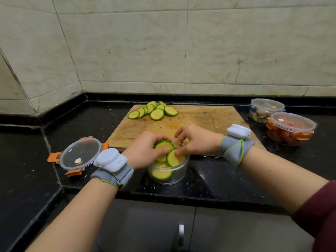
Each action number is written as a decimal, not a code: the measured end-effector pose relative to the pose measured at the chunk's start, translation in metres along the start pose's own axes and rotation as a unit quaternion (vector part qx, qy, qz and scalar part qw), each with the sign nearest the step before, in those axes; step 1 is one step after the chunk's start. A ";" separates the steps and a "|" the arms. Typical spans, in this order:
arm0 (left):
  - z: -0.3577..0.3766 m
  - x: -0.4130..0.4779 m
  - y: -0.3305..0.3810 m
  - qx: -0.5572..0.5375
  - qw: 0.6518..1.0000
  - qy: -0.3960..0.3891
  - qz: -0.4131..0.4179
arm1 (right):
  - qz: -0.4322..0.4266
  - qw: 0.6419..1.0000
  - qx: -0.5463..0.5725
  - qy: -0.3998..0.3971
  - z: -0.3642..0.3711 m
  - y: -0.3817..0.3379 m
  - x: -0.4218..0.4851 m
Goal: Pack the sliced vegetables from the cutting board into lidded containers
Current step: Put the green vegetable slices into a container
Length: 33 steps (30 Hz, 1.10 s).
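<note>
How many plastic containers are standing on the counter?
3: the open container nearest the camera, the orange-clipped container at right, and the rear container behind it. None seems hidden.

Tub far rim + board near edge hidden behind L hand & R hand. L fingers partly behind slices. Sleeve cut off at right edge. Far-right tub: contents too blurry thru lid to ID. Cabinet handle blurred.

container sits before the cutting board; lid lies left, slices on the board's far side.
</note>
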State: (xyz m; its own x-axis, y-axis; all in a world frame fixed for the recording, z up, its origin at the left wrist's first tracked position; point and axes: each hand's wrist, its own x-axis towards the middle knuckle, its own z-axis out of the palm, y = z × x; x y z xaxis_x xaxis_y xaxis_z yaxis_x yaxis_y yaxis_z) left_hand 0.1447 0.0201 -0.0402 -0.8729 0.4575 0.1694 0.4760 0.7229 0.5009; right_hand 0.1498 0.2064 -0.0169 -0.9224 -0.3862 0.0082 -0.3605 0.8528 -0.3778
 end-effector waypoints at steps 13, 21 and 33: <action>0.003 0.013 0.009 0.181 0.980 0.084 0.016 | 0.048 0.989 -0.138 -0.026 0.009 0.000 0.017; -0.004 0.023 0.012 0.136 0.990 0.019 -0.039 | 0.087 0.982 -0.119 -0.120 0.007 -0.006 0.015; -0.010 0.005 0.023 0.239 0.970 0.012 0.047 | 0.063 0.991 -0.091 -0.071 0.008 -0.008 0.012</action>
State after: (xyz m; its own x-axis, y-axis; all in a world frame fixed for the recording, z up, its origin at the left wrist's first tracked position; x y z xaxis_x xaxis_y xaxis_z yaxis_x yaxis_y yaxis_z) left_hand 0.1498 0.0338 -0.0197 -0.8223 0.5255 0.2185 0.5442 0.8383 0.0320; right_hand 0.1426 0.1924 -0.0215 -0.9377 -0.3066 -0.1635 -0.2741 0.9419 -0.1943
